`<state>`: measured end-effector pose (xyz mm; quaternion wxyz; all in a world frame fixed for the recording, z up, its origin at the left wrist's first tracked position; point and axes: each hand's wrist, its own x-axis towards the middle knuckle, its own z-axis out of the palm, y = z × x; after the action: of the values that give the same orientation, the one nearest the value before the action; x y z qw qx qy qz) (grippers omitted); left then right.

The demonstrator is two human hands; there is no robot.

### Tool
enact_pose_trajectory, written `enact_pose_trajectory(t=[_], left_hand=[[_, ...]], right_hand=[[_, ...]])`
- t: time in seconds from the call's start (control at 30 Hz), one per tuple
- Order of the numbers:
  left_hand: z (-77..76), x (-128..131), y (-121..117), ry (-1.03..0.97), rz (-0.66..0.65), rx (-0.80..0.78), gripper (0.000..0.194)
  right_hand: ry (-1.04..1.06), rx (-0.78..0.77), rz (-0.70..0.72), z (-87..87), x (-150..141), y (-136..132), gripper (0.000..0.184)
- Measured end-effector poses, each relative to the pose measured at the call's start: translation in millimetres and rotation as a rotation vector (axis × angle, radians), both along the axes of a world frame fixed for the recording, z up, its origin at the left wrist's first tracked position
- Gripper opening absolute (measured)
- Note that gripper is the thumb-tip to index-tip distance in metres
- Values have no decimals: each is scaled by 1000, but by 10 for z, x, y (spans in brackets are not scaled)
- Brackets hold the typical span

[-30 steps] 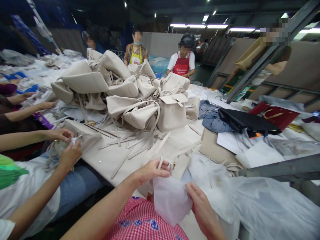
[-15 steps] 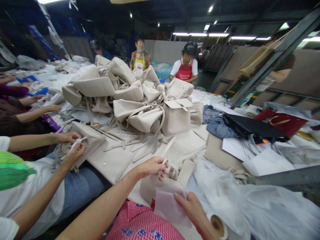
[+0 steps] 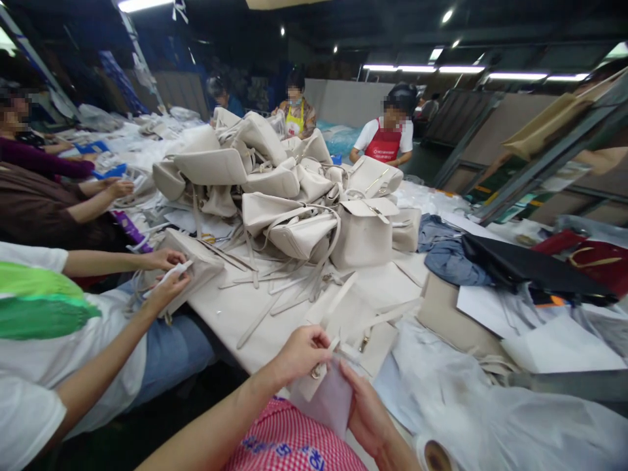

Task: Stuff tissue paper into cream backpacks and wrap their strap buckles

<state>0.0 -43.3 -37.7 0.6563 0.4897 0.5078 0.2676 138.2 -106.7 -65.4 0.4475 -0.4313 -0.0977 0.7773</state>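
Low in front of me, my left hand [image 3: 305, 353] is closed on a cream bag strap [image 3: 321, 371], fingers pinched near its small gold buckle. My right hand [image 3: 366, 402] grips a translucent wrapping sheet [image 3: 333, 402] by its edge, thumb up. The sheet hangs close beside the strap, over the lap of a red checked apron [image 3: 294, 435]. Just beyond my hands lies a cream handbag [image 3: 380, 343] with a gold clasp, its upright strap standing above it. Part of this bag is hidden by my hands and the sheet.
A heap of cream handbags [image 3: 275, 183] fills the table's middle. To the left, a co-worker's hands [image 3: 171, 278] work on another bag. Clear plastic [image 3: 456, 386], a tape roll [image 3: 436, 454], blue cloth [image 3: 449, 258] and a black bag [image 3: 520, 261] lie right.
My right hand has brought the sheet up and left, against the strap. My left hand has come slightly lower. The view has swung a little to the left.
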Motion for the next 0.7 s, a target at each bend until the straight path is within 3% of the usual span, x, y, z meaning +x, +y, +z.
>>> enact_pose_trajectory(t=[0.17, 0.33, 0.4, 0.47, 0.57, 0.63, 0.7], left_hand=[[-83, -26, -215, 244, 128, 186, 9], [-108, -149, -395, 332, 135, 169, 8], [-152, -245, -459, 342, 175, 158, 15], [-244, -367, -529, 346, 302, 177, 32], [-459, -564, -660, 159, 497, -20, 55], [-616, -670, -765, -31, 483, -256, 55], [-750, -734, -868, -215, 388, -430, 58]], right_hand=[[102, -62, 46, -107, -70, -75, 46], [130, -131, 111, -216, -143, -157, 43], [128, -142, 137, -236, -173, -180, 43], [106, -144, 153, -250, -206, -199, 45], [64, -152, 183, -276, -257, -221, 49], [51, -169, 221, -295, -282, -234, 50], [41, -179, 242, -306, -299, -244, 51]])
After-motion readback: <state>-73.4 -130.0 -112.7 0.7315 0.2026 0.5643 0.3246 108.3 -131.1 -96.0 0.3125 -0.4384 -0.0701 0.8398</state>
